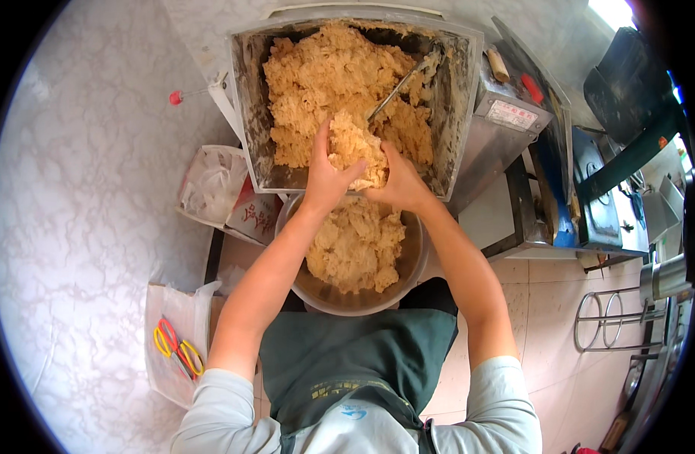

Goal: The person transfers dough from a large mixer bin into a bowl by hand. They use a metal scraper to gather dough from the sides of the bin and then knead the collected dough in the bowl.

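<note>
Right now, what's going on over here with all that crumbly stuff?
A person in a dark green apron is working with both bare hands. The left hand and the right hand together clasp a clump of tan dough at the front edge of a tilted steel mixer trough that is still heaped with the same dough. Directly below the hands sits a round metal bowl, already partly filled with dough. Two pairs of scissors lie on a bag to the left.
</note>
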Motion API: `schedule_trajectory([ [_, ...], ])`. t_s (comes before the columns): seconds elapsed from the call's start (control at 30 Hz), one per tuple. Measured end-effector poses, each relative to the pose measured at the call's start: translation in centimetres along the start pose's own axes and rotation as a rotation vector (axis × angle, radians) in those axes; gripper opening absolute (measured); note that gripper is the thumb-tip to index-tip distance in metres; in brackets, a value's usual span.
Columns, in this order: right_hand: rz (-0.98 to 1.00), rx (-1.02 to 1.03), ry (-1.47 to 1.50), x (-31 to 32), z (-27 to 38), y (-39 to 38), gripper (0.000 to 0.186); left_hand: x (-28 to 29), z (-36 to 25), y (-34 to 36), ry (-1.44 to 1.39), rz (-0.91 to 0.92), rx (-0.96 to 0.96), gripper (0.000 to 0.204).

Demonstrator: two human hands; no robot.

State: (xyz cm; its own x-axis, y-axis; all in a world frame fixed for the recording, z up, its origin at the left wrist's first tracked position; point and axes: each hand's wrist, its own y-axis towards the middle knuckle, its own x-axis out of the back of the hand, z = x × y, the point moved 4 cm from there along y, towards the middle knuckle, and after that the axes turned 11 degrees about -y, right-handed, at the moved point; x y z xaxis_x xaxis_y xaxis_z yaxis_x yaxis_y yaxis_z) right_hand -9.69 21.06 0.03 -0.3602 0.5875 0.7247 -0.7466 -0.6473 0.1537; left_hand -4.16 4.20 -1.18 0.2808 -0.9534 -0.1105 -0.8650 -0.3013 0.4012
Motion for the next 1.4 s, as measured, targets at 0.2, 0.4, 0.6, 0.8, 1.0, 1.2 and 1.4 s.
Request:
schedule_trajectory([
  [0.2, -0.047, 0.064, -0.038, 0.5, 0.4, -1.0, 0.103, -1.2, -4.4, -2.0, -0.076, -0.021, 0.001, 0.093],
  [0.4, -0.039, 0.165, 0.032, -1.3, 2.5, -6.5, 0.107, -0.7, -7.0, -8.0, 0.109, -0.058, -0.103, 0.094],
  [0.6, 0.174, 0.137, 0.079, -7.3, -0.2, -11.3, 0.099, 0.3, -3.2, -16.2, 0.153, -0.170, 0.001, 0.094],
  [0.8, 0.378, -0.024, 0.129, -15.4, -6.2, -14.0, 0.094, 1.8, 7.2, -23.4, 0.072, -0.313, 0.318, 0.094],
  [1.0, 0.394, -0.136, -0.069, -21.0, -15.1, -15.2, 0.103, 3.5, 16.5, -26.4, 0.347, -0.209, 0.576, 0.091],
  [1.2, 0.259, -0.261, -0.219, -20.3, -15.4, -17.8, 0.084, 5.6, 14.0, -25.4, 0.656, 0.160, 0.632, 0.091],
  [1.4, 0.286, -0.166, -0.250, -21.7, -13.6, -20.3, 0.065, 6.0, 10.3, -22.1, 0.865, 0.382, 0.676, 0.073],
])
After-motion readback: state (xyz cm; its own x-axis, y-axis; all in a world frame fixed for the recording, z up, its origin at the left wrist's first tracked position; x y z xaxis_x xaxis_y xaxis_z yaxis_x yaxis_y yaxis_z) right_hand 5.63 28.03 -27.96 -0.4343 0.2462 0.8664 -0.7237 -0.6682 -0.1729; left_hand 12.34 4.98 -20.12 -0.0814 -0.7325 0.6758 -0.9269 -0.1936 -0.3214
